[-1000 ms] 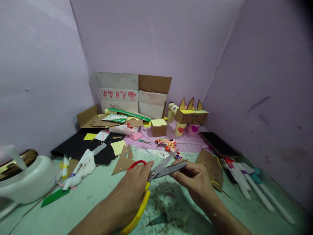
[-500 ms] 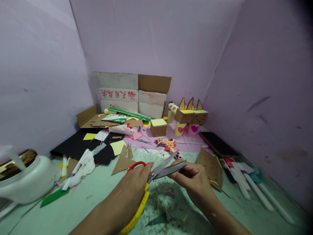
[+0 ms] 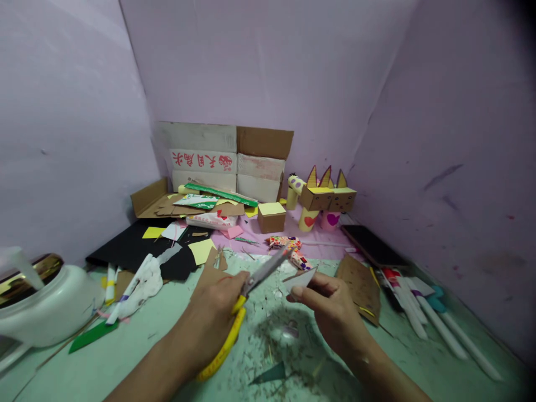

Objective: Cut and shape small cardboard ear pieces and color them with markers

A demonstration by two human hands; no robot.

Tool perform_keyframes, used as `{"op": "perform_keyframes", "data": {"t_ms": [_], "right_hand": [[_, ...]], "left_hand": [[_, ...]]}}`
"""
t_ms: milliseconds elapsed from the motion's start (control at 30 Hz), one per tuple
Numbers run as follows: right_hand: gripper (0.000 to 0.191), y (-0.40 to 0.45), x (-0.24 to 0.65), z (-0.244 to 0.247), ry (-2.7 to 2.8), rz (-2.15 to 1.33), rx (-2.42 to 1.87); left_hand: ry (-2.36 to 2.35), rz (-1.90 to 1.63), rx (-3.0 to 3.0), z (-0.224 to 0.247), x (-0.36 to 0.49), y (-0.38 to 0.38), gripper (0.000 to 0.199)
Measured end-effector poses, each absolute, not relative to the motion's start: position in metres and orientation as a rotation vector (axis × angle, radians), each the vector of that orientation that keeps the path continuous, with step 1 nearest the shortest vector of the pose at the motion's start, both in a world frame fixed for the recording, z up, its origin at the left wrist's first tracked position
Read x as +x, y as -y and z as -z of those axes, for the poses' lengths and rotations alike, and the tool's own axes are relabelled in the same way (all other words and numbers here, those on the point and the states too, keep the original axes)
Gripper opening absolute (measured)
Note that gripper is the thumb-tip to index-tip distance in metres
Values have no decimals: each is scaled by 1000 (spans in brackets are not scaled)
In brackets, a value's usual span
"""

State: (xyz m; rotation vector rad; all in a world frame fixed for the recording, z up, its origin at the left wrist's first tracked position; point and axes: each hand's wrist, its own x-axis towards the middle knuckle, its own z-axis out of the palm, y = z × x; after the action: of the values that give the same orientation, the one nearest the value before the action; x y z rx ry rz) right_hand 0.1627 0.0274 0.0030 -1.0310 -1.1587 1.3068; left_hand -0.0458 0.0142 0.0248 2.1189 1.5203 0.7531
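Note:
Yellow-handled scissors (image 3: 228,343) are in my left hand (image 3: 218,312), its fingers wrapped round the handles. Their grey blades point up and to the right and look nearly closed. My right hand (image 3: 330,301) pinches a small pale triangular piece (image 3: 300,279) between thumb and fingers. A gap separates the blades from this piece. Beyond the hands lies a patterned colourful piece (image 3: 299,258). Small scraps and a dark green triangle (image 3: 270,374) lie on the green tabletop (image 3: 167,346) below.
A small cardboard box (image 3: 272,219) and box-headed figures (image 3: 318,200) stand at the back. On the right are a phone (image 3: 374,245), brown cardboard (image 3: 360,287) and markers (image 3: 444,324). A white pot (image 3: 54,307) stands left; black sheet (image 3: 121,245) lies behind it.
My left hand has moved left and slightly down with the scissors, whose blades have closed and come away from the piece. The pale piece in my right hand now shows clearly.

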Motion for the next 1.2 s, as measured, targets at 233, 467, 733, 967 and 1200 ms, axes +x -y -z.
{"op": "perform_keyframes", "data": {"t_ms": [233, 467, 733, 967, 1200], "right_hand": [[20, -32, 157, -5, 886, -1596, -1047], [17, -31, 153, 0, 1059, -1635, -1051], [12, -25, 138, 10, 1263, -1638, -875], [18, -29, 132, 28, 1298, -1549, -901], [23, -33, 134, 33, 1281, -1526, -912]], "left_hand": [[-2237, -33, 2044, -38, -86, -46, 26], [-2329, 117, 2022, -39, -110, -54, 23], [-1346, -732, 1630, -16, -28, -25, 32], [-1297, -855, 1488, 21, -10, -23, 31], [-1298, -875, 1354, 27, -4, -31, 41]]}}
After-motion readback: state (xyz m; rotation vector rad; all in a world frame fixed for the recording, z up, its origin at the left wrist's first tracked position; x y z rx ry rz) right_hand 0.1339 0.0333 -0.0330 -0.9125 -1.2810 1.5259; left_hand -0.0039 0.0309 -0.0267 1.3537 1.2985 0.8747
